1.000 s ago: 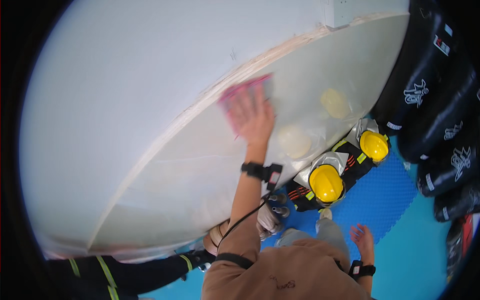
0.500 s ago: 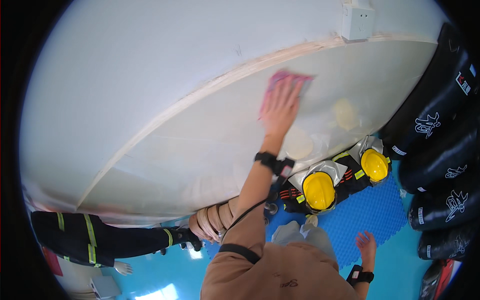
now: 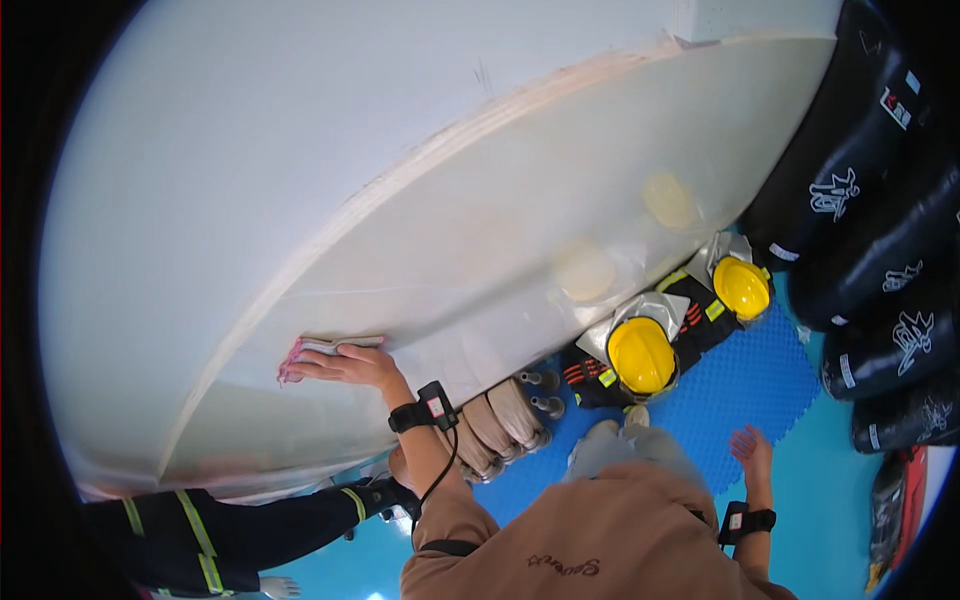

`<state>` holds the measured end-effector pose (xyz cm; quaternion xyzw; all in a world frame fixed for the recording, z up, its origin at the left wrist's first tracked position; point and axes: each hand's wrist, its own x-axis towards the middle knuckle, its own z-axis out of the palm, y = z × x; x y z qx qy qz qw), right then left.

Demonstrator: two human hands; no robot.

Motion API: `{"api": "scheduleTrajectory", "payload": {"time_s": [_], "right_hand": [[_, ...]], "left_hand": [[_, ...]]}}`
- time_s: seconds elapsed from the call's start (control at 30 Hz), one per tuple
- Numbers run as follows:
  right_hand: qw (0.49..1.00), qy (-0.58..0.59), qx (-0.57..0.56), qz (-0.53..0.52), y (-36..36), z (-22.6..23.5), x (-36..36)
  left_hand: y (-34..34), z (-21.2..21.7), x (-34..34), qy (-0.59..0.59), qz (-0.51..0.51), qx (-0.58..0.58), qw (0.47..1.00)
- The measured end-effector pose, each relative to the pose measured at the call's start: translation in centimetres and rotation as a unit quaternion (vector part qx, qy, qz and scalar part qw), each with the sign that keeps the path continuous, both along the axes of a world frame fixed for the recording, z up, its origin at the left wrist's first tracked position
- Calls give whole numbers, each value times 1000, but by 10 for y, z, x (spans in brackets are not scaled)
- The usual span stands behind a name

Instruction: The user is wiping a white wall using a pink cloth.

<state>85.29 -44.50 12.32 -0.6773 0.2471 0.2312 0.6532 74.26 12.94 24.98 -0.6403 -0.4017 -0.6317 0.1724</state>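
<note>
Stretched out to the left, my left hand holds a folded pink and grey cloth against the glossy lower panel of the wall. The cloth lies along the upper side of the fingers, and its pink edge shows past the fingertips. My right hand hangs at my right side above the blue mat, fingers apart, with nothing in it. Each wrist wears a black strap with a small box.
Rolled beige hoses with metal couplings lie at the wall's foot. Two yellow helmets rest on dark folded gear over a blue mat. Black punching bags line the right. A dark-suited mannequin is at lower left.
My left hand has swept the cloth from the upper middle of the panel down to the left. My right hand stays low at my side. The view has shifted slightly.
</note>
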Motion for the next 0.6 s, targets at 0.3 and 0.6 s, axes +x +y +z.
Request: {"api": "scheduleTrajectory", "payload": {"time_s": [0.3,0.6], "right_hand": [[995,29,-18,-94,-4,22,-43],[990,26,-22,-140,1,38,-69]], "left_hand": [[-66,-50,126,62,-94,-58,992],[-137,-55,254,329,-207,44,920]]}}
